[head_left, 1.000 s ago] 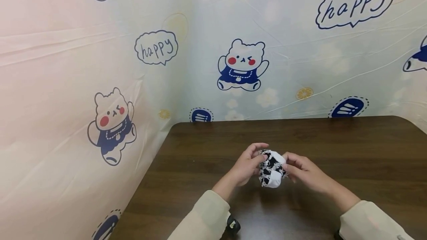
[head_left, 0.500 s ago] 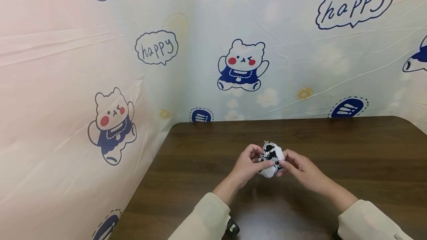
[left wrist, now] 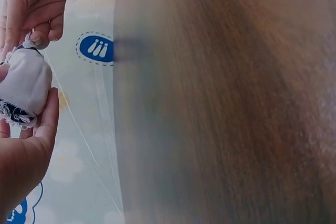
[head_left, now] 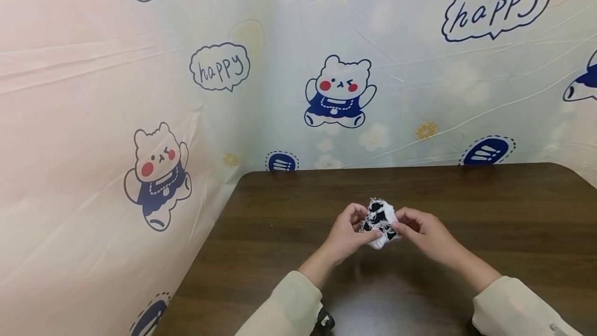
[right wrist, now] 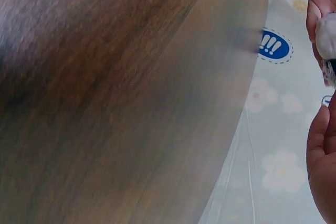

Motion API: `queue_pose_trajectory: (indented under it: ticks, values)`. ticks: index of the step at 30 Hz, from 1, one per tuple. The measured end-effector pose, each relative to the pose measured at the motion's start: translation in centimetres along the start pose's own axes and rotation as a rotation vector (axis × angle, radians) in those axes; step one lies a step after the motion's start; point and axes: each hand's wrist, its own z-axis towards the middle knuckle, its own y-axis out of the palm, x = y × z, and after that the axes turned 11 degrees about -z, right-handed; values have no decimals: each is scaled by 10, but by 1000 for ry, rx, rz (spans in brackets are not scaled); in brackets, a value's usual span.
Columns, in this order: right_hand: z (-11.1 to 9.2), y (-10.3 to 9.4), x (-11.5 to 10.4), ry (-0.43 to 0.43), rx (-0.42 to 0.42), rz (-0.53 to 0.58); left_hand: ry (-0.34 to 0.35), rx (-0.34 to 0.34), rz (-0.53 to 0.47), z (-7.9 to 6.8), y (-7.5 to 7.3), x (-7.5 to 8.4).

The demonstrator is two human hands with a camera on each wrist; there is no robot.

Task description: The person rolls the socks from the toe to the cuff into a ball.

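Note:
A small soft cloth bundle (head_left: 381,212), black and white with frayed white threads, is held up between both hands over the table. My left hand (head_left: 342,235) grips its left side, the thumb lying across the lower front. On the other side my right hand (head_left: 426,229) pinches the edge between thumb and fingers. The left wrist view shows a smooth white face of the bundle (left wrist: 29,80), frayed and dark at the lower end, with left-hand fingers under it. Only a sliver of the bundle (right wrist: 328,38) enters the right wrist view.
A dark brown wooden table (head_left: 270,253) with rounded corners spans the area below the hands. Behind and to the left hangs a pale printed curtain (head_left: 280,66) with cartoon bears and "happy" bubbles. A small black device (head_left: 325,320) sits under the left sleeve.
The bundle has been turned and raised slightly between the hands. My left thumb has shifted from its upper part to its lower front. Over the last half second little has moved.

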Motion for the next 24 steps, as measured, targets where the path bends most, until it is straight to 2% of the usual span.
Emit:
queue_pose_trajectory:
  ticks: [7,13,20,24]
  values:
    - [2,-1,2,1,63,-94,-7,24,22,2,0,-2]
    - [3,2,1,15,142,-101,3,42,44,3,1,-4]
    - [5,6,5,72,132,-135,-10,46,54,1,2,-5]
    - [8,8,9,89,140,-167,-35,21,53,2,0,-4]
